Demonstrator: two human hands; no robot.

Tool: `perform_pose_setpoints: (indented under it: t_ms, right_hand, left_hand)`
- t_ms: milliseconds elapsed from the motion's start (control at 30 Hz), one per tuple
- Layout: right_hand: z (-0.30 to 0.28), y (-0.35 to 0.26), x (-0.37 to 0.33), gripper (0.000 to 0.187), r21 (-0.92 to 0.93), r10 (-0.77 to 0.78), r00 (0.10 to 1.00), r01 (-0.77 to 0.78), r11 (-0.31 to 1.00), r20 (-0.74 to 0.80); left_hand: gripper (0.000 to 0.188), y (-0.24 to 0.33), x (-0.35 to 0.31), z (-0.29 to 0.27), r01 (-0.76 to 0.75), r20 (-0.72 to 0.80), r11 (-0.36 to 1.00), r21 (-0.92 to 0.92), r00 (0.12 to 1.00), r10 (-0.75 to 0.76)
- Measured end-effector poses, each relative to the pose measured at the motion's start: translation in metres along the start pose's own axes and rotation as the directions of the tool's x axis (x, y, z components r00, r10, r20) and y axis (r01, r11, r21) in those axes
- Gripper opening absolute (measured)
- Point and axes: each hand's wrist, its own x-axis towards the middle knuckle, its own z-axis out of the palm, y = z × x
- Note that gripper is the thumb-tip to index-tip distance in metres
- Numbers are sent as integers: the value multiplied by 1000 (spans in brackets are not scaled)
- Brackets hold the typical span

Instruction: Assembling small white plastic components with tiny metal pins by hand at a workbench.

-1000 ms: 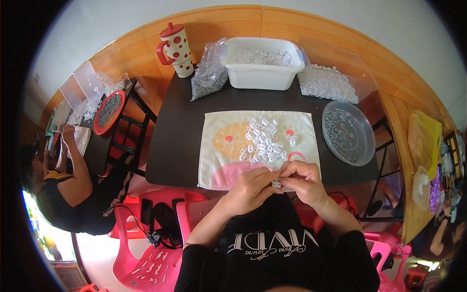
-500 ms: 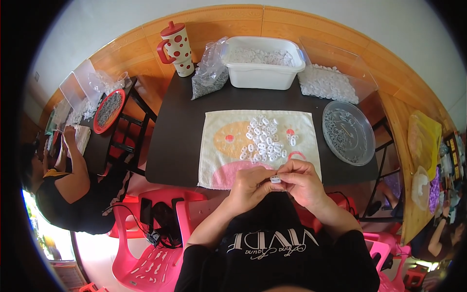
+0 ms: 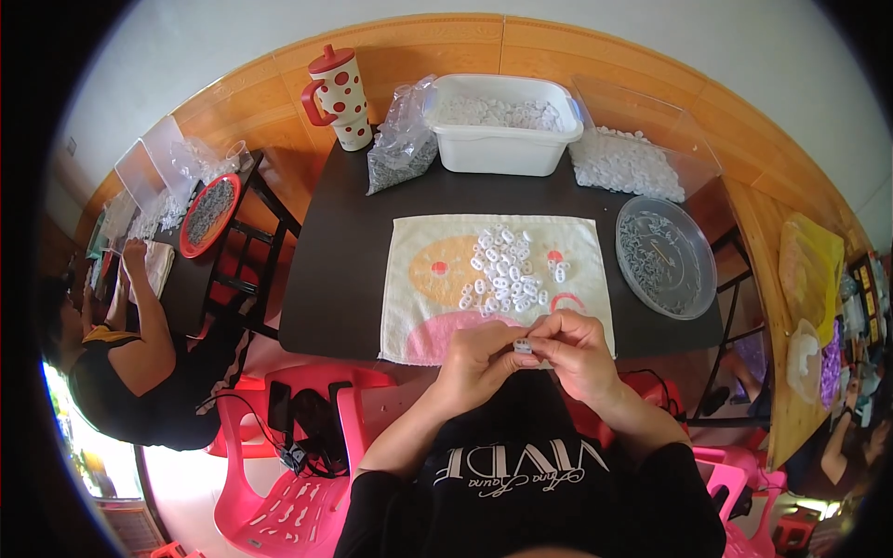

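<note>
In front of my body, at the towel's near edge, my left hand (image 3: 476, 361) and my right hand (image 3: 577, 352) meet, both closed. Their thumbs and fingertips pinch one small white plastic piece (image 3: 523, 345) between them. Dark marks or slots show on its face, too small to make out. Just beyond lies a loose heap of white oval plastic pieces (image 3: 502, 270), many with two holes. They rest on a cream towel (image 3: 409, 307) printed with orange and pink shapes.
On the dark table (image 3: 326, 232) stand a white tub (image 3: 507, 149) of white pieces, a bag of grey parts (image 3: 400, 166), a bag of white pieces (image 3: 625, 167), a spotted tumbler (image 3: 342, 98) and a round clear tray (image 3: 665, 256) of small grey parts. A person (image 3: 139, 363) works at left.
Both hands keep their pinch on the white piece, which has shifted very slightly left and turned a little. The heap on the towel looks the same.
</note>
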Motion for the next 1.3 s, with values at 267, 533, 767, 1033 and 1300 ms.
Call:
perform_pose_setpoints:
  t_ms: [267, 533, 767, 1033, 1300]
  right_hand:
    - [2, 2, -6, 11, -115, -185, 979, 194, 974, 84]
    - [2, -1, -12, 11, -287, -310, 933, 353, 890, 184]
    - [5, -7, -13, 10, -320, -344, 910, 405, 856, 233]
    - [7, -6, -16, 12, -366, -386, 882, 466, 806, 271]
    - [14, -7, -13, 8, -305, -421, 890, 456, 836, 177]
  left_hand:
    - [31, 7, -1, -1, -107, 14, 993, 51, 994, 106]
    - [30, 6, -6, 3, -140, 3, 990, 33, 990, 140]
    - [31, 2, -8, 2, -234, 1, 972, 15, 972, 234]
    - [34, 4, -9, 0, -306, 17, 950, 63, 952, 306]
    - [34, 7, -6, 3, -270, -20, 961, 56, 962, 271]
